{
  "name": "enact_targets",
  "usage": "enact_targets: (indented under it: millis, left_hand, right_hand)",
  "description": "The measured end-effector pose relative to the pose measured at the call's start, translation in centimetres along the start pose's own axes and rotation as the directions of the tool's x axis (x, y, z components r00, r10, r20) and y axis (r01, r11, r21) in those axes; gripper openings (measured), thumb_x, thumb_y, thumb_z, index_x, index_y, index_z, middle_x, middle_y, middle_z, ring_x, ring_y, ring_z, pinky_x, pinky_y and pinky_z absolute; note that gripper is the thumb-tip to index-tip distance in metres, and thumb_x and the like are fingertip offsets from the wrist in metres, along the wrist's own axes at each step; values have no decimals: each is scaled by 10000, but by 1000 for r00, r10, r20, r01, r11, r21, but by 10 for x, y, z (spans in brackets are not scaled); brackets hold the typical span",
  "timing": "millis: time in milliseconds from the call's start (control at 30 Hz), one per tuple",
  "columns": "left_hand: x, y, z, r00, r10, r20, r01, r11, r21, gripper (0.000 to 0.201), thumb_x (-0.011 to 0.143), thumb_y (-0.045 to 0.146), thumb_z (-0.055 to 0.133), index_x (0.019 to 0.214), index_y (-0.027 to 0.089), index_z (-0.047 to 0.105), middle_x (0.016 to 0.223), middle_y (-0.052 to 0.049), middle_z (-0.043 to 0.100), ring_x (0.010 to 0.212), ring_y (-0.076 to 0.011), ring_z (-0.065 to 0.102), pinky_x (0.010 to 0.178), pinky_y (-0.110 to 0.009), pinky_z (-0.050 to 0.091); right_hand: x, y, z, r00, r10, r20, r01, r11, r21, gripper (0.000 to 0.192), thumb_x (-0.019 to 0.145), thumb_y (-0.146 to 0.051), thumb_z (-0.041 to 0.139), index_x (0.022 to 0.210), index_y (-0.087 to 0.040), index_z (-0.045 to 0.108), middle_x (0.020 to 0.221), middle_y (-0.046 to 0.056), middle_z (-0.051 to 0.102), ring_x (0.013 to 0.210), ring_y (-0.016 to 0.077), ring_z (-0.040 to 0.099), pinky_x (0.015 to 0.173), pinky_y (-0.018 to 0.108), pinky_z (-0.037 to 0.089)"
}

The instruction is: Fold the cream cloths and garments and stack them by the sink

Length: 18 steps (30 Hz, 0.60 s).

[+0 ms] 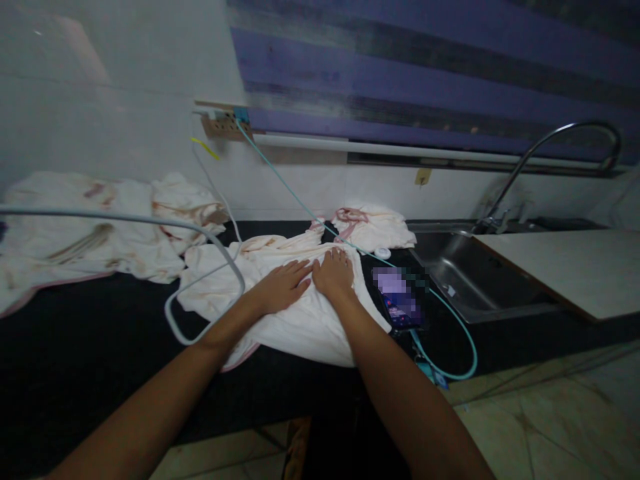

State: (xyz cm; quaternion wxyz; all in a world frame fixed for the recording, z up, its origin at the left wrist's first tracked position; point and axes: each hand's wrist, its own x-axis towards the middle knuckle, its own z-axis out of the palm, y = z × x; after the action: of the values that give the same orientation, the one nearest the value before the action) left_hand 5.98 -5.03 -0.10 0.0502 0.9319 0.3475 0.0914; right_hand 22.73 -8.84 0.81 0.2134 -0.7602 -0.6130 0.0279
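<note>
A white garment (305,333) with thin pink edging is spread over the black counter. My left hand (285,287) lies flat on it, fingers stretched toward the right. Beside it, my right hand (334,272) presses on the cloth near its right far edge, fingers extended forward. The hands are close together, and neither grips anything that I can see. A grey cable (200,230) loops over the garment's left side and by my left forearm.
Stained white clothes (90,227) are heaped on the left. Another folded white cloth (377,229) lies near the wall. A phone (397,300) with a teal cable (467,333) rests right of the garment. Beyond are a steel sink (460,267), a tap (525,157) and a pale board (575,260).
</note>
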Motion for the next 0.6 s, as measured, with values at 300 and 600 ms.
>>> enact_targets:
  millis: [300,600]
  left_hand:
    - [0,1,-2,999,21,23,-22,1000,22,662,1057,498,213,1575,134,404,1647,-166,396,1539,-318,358,1263,-535,293]
    - [-2,17,-21,997,33,-73,-41,993,-109,515,1021,434,365,1323,135,655,1371,-160,669,1256,-271,614,1085,-392,454]
  right_hand:
    - [1,0,1,1000,7,-7,-7,1000,24,621,1050,-410,367,1551,-53,452,1665,196,368,1565,333,282,1248,479,213]
    - [1,0,1,1000,-13,-27,13,1000,-1,598,1035,-377,397,1535,-58,468,1655,192,390,1552,334,303,1241,468,224]
